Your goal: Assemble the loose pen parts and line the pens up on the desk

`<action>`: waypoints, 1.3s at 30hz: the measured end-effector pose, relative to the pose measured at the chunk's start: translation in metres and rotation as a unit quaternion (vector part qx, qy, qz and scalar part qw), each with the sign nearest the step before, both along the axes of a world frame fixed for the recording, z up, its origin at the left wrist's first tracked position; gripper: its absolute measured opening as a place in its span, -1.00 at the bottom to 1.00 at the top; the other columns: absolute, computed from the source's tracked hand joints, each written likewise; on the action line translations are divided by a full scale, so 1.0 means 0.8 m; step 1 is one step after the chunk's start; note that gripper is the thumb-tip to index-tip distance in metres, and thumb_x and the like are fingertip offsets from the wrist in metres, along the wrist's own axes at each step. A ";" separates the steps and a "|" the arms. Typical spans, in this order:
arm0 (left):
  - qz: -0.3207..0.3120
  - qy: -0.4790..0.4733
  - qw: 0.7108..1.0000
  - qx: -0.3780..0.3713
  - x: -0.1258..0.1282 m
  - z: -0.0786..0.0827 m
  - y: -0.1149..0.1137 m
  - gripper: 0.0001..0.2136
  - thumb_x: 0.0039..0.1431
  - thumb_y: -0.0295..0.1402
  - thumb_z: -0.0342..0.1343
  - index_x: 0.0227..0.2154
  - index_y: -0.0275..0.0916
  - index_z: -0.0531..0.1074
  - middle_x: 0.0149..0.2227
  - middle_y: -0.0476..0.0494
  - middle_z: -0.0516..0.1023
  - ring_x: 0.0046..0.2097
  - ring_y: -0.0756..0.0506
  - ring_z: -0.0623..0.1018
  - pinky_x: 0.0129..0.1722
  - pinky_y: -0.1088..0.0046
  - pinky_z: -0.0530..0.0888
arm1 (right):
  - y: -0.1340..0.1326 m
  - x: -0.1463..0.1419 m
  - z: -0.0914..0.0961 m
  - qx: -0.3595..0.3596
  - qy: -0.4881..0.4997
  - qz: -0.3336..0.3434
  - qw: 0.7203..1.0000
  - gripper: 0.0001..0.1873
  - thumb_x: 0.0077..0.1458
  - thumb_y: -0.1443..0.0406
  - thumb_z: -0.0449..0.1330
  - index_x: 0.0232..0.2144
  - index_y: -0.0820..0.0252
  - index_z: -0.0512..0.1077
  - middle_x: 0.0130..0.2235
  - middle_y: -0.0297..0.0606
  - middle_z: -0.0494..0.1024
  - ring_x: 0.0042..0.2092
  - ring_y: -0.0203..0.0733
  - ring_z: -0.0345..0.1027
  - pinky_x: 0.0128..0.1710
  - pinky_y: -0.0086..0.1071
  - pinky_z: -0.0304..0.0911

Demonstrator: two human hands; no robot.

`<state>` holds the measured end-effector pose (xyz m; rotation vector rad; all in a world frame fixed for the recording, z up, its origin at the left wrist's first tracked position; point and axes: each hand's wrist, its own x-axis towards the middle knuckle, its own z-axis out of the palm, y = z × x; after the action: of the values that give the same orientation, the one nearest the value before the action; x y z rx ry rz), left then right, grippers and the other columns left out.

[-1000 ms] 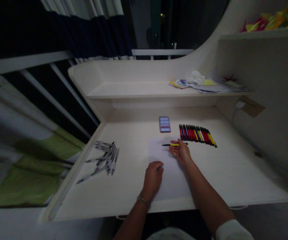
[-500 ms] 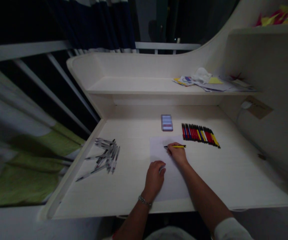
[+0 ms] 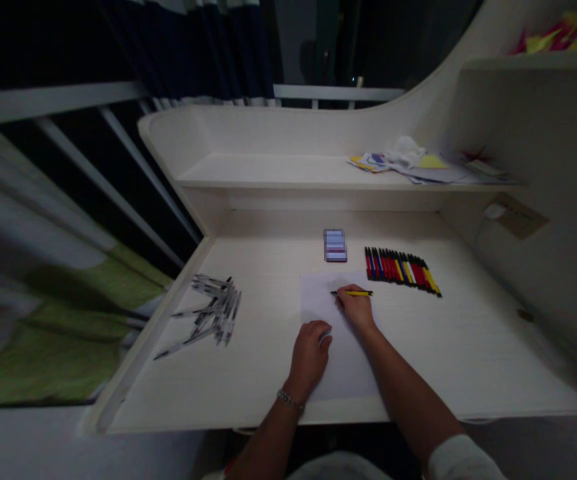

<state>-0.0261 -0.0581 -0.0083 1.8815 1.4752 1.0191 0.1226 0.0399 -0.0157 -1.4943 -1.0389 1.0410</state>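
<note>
A white sheet of paper (image 3: pixel 318 293) lies on the pale desk (image 3: pixel 468 353). My right hand (image 3: pixel 354 308) is closed round a yellow pen (image 3: pixel 359 293), which lies almost level over the paper with its dark tip to the left. My left hand (image 3: pixel 311 353) rests on the paper's near left part, fingers curled round a small whitish object I cannot make out. A row of several coloured pens (image 3: pixel 402 270) lies just right of the paper.
A heap of several white pens (image 3: pixel 212 313) lies at the desk's left. A small striped pack (image 3: pixel 335 245) sits behind the paper. Loose papers and a crumpled white thing (image 3: pixel 408 160) lie on the shelf behind. A railing and curtain are at left.
One second ago my right hand lay open beside the yellow pen; it has since closed on it. The left hand has barely moved. The camera shifted slightly.
</note>
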 end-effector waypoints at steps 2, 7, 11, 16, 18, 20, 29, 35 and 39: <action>0.001 0.000 1.000 -0.002 0.000 -0.001 0.000 -0.77 0.07 -0.62 0.16 -0.23 -0.24 0.53 -0.15 -0.16 0.58 -0.07 -0.16 0.49 0.01 0.18 0.42 | 0.002 0.001 0.001 -0.003 0.070 -0.015 0.997 -0.74 -0.12 0.11 0.27 -0.49 0.18 0.45 -0.58 -0.35 0.49 -0.58 -0.28 0.27 -0.59 -0.43 0.16; 0.004 0.005 1.000 -0.022 0.001 0.003 0.002 -0.77 0.04 -0.59 0.17 -0.24 -0.23 0.55 -0.15 -0.17 0.59 -0.07 -0.17 0.50 0.02 0.19 0.42 | -0.007 0.010 0.017 0.002 0.159 -0.018 0.987 -0.57 -0.13 -0.04 0.32 -0.40 0.20 0.47 -0.57 -0.39 0.46 -0.61 -0.36 0.22 -0.65 -0.49 0.07; 0.012 -0.015 0.999 -0.049 0.004 0.013 0.000 -0.79 0.09 -0.48 0.18 -0.19 -0.23 0.56 -0.15 -0.19 0.61 -0.11 -0.16 0.54 -0.03 0.23 0.45 | -0.033 0.015 0.034 -0.017 0.209 -0.007 0.978 -0.49 -0.02 -0.15 0.21 -0.42 0.19 0.53 -0.52 -0.32 0.50 -0.54 -0.33 0.30 -0.61 -0.48 0.13; 0.013 -0.078 0.992 -0.098 0.013 0.020 -0.012 -0.79 0.10 -0.37 0.17 -0.18 -0.21 0.57 -0.21 -0.15 0.63 -0.23 -0.11 0.58 -0.13 0.33 0.49 | -0.052 0.017 0.048 0.041 0.325 -0.055 0.943 -0.49 0.00 -0.11 0.25 -0.61 0.21 0.44 -0.27 -0.16 0.60 -0.27 -0.21 0.46 -0.39 -0.43 0.32; 0.011 -0.091 0.989 -0.115 0.016 0.020 -0.018 -0.80 0.08 -0.38 0.19 -0.21 -0.22 0.58 -0.23 -0.15 0.64 -0.24 -0.11 0.58 -0.15 0.34 0.49 | -0.054 0.023 0.053 0.066 0.377 -0.064 0.922 -0.64 -0.08 0.02 0.38 -0.51 0.19 0.46 -0.36 -0.28 0.56 -0.43 -0.36 0.37 -0.53 -0.50 0.23; 0.004 -0.109 0.985 -0.130 0.019 0.020 -0.024 -0.79 0.05 -0.38 0.20 -0.22 -0.22 0.58 -0.24 -0.15 0.64 -0.25 -0.11 0.58 -0.16 0.35 0.50 | -0.057 0.032 0.057 0.068 0.433 -0.047 0.898 -0.65 -0.10 0.04 0.40 -0.41 0.16 0.47 -0.53 -0.45 0.42 -0.61 -0.47 0.14 -0.68 -0.55 0.02; -0.014 -0.201 0.958 -0.205 0.035 0.025 -0.038 -0.75 -0.03 -0.39 0.28 -0.22 -0.25 0.58 -0.23 -0.18 0.64 -0.23 -0.11 0.60 -0.17 0.37 0.50 | -0.075 0.063 0.059 0.008 0.596 0.032 0.803 -0.55 0.07 -0.04 0.11 -0.63 0.14 0.28 -0.69 -0.49 0.09 -0.65 -0.38 -0.05 -0.69 -0.49 -0.07; -0.025 -0.372 0.882 -0.287 0.065 0.015 -0.045 -0.57 0.01 -0.17 0.31 -0.09 -0.31 0.54 -0.36 -0.15 0.60 -0.40 0.00 0.53 -0.40 0.50 0.43 | -0.090 0.051 0.073 0.054 0.581 0.018 0.812 -0.52 0.06 -0.13 0.09 -0.57 0.12 0.33 -0.63 -0.45 0.14 -0.57 -0.32 0.07 -0.54 -0.40 0.15; 0.045 -0.546 0.770 -0.328 0.085 0.019 -0.041 -0.56 -0.03 -0.08 0.34 -0.16 -0.29 0.54 -0.40 -0.06 0.54 -0.51 0.12 0.43 -0.52 0.63 0.33 | -0.108 0.034 0.079 0.082 0.461 -0.007 0.884 -0.50 0.09 -0.14 0.02 -0.59 0.09 0.36 -0.57 -0.32 0.32 -0.44 -0.19 0.28 -0.32 -0.24 0.30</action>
<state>0.0422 -0.0905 0.0065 0.4832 0.9511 1.1163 0.1496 -0.0467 0.0474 -0.6912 -0.4037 1.3981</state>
